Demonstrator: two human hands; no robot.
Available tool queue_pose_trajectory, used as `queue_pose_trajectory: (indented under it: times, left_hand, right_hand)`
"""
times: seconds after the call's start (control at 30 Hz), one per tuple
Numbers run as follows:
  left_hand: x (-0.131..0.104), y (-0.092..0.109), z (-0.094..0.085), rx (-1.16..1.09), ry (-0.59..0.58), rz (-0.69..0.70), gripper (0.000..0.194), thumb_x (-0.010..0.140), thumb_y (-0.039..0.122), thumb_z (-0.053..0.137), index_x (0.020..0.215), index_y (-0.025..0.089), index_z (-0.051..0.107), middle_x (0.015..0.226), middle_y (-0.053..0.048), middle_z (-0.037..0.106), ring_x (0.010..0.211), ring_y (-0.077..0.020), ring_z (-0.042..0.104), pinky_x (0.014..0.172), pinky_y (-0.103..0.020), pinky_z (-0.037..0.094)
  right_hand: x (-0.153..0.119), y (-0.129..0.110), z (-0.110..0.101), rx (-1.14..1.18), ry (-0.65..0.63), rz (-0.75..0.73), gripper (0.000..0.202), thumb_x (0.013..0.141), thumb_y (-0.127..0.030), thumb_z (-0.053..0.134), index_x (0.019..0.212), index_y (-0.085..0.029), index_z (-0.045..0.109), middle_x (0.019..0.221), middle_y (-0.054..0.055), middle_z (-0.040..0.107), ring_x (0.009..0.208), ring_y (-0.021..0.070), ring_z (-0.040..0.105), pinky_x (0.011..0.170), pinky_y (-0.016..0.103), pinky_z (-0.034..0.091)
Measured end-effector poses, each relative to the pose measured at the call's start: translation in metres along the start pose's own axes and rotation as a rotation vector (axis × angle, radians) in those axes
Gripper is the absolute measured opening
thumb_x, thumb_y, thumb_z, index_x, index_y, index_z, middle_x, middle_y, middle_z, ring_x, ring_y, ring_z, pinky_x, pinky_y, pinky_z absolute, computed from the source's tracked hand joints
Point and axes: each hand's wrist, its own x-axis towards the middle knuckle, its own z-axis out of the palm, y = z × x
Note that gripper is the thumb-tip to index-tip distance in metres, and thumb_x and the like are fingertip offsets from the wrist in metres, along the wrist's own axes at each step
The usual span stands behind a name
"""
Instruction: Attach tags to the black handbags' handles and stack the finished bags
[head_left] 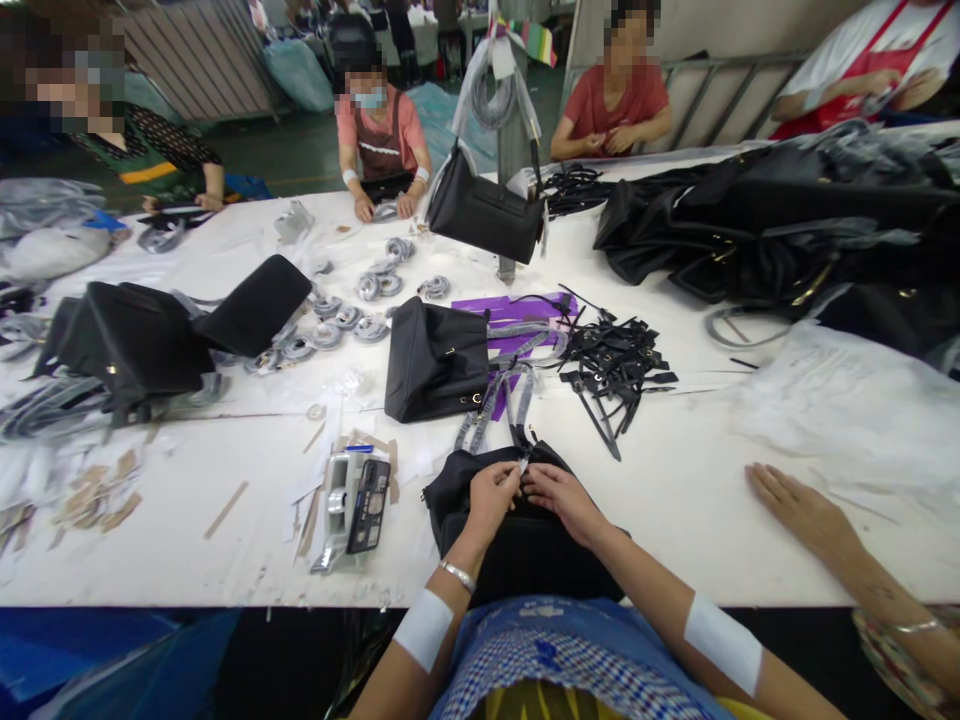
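Observation:
A black handbag (pixel 480 545) lies in front of me at the table's near edge, its plastic-wrapped straps (pixel 517 400) stretching away from me. Above its top opening, my left hand (pixel 495 497) is closed in a pinch, fingertips at a small whitish piece (pixel 523 466) too small to name. My right hand (pixel 561 497) meets it from the other side, thumb and fingers pinched close to the same piece. Whether both hands grip it is hard to see. Just beyond, a second black handbag (pixel 436 360) lies by purple sheets (pixel 469 308) and a heap of black leather strips (pixel 619 365).
A tape dispenser (pixel 337 505) and a phone (pixel 369 507) lie to my left. At right, a co-worker's hand (pixel 806 510) rests flat near white plastic sheeting (pixel 847 400). A handbag (pixel 486 207) hangs from a post; black bags (pixel 750 220) pile up behind. Other people work across the table.

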Motion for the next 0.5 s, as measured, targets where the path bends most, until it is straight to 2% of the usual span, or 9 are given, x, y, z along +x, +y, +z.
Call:
queue_pose_trajectory:
  times: [0.1, 0.17, 0.23, 0.3, 0.4, 0.5]
  left_hand:
    - [-0.004, 0.0, 0.002, 0.144, 0.053, 0.083, 0.03, 0.084, 0.036, 0.054, 0.101, 0.018, 0.07, 0.067, -0.003, 0.067, 0.046, -0.0102, 0.054, 0.047, -0.021, 0.042]
    - [-0.007, -0.002, 0.002, 0.239, 0.088, 0.19, 0.025, 0.085, 0.032, 0.055, 0.1, 0.022, 0.071, 0.085, -0.006, 0.072, 0.065, -0.0149, 0.063, 0.063, -0.025, 0.048]
    - [-0.009, -0.005, 0.002, 0.308, 0.11, 0.276, 0.022, 0.084, 0.029, 0.056, 0.099, 0.025, 0.072, 0.1, -0.007, 0.072, 0.085, -0.0196, 0.065, 0.08, -0.029, 0.048]
    - [-0.01, -0.007, 0.001, 0.334, 0.11, 0.303, 0.021, 0.084, 0.029, 0.057, 0.098, 0.026, 0.072, 0.102, -0.008, 0.071, 0.092, -0.0218, 0.064, 0.087, -0.031, 0.045]
    - [-0.01, -0.005, 0.001, 0.283, 0.098, 0.279, 0.022, 0.083, 0.031, 0.057, 0.098, 0.025, 0.072, 0.097, -0.008, 0.071, 0.088, -0.0211, 0.063, 0.08, -0.028, 0.047]
    - [-0.009, 0.0, 0.002, 0.156, 0.035, 0.158, 0.027, 0.084, 0.037, 0.055, 0.098, 0.021, 0.07, 0.075, -0.005, 0.068, 0.06, -0.015, 0.06, 0.057, -0.024, 0.045]
  right_hand:
    - [-0.003, -0.005, 0.004, 0.049, 0.017, -0.016, 0.031, 0.078, -0.048, 0.067, 0.089, -0.019, 0.068, 0.092, 0.009, 0.069, 0.084, 0.0174, 0.065, 0.078, 0.029, 0.052]
    - [-0.002, -0.009, 0.007, 0.053, 0.016, 0.005, 0.038, 0.079, -0.054, 0.062, 0.088, -0.018, 0.067, 0.091, 0.01, 0.07, 0.085, 0.0189, 0.066, 0.08, 0.031, 0.052]
    - [0.0, -0.012, 0.009, 0.019, 0.035, 0.027, 0.043, 0.079, -0.059, 0.06, 0.085, -0.017, 0.066, 0.088, 0.011, 0.07, 0.082, 0.0191, 0.066, 0.079, 0.032, 0.053]
    - [0.001, -0.013, 0.011, -0.045, 0.07, 0.025, 0.042, 0.075, -0.058, 0.065, 0.081, -0.016, 0.065, 0.083, 0.009, 0.07, 0.077, 0.0177, 0.066, 0.075, 0.031, 0.053]
    - [0.004, -0.008, 0.011, -0.044, 0.085, -0.003, 0.038, 0.068, -0.05, 0.075, 0.077, -0.015, 0.064, 0.076, 0.006, 0.069, 0.071, 0.0143, 0.063, 0.071, 0.027, 0.051]
    - [0.007, 0.0, 0.008, 0.057, 0.035, -0.012, 0.036, 0.065, -0.047, 0.078, 0.077, -0.015, 0.065, 0.074, 0.003, 0.068, 0.068, 0.012, 0.062, 0.072, 0.026, 0.05]
